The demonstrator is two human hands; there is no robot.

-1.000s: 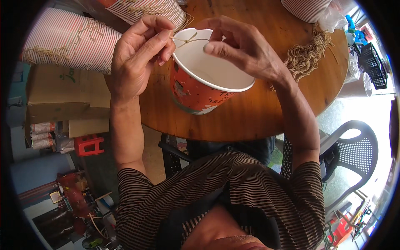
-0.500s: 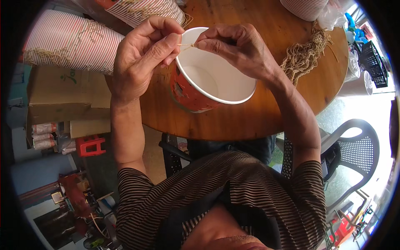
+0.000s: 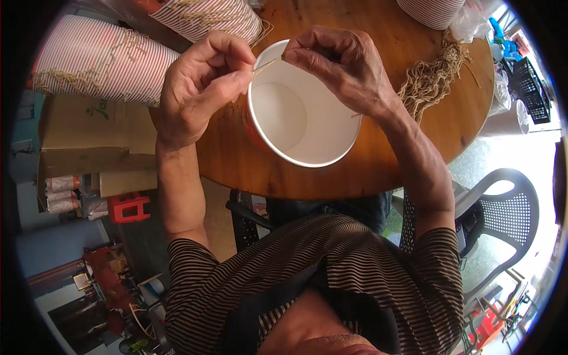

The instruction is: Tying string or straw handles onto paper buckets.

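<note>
A short length of pale string (image 3: 267, 64) is stretched between my hands. My left hand (image 3: 204, 86) pinches one end of it between thumb and forefinger. Closed on the other end, my right hand (image 3: 340, 65) hides its tip behind the fingers. Just below the hands is a large paper bucket (image 3: 316, 118), white inside and red outside, its open mouth tilted up toward me. The right wrist passes over its far right rim. A small strand end pokes out near that rim. On the table (image 3: 378, 171) to the right lies a loose bundle of tan string (image 3: 435, 83).
Stacks of striped paper buckets (image 3: 106, 62) draped with string lie at the left, with another stack (image 3: 432, 13) at the far right. A cardboard box (image 3: 100, 127) stands beside the table. On the floor are a red stool (image 3: 128, 207) and a grey chair (image 3: 509, 213).
The bucket has turned, so more of its inside and less of its red outside shows. My hands have moved slightly apart, and the string between them shows longer.
</note>
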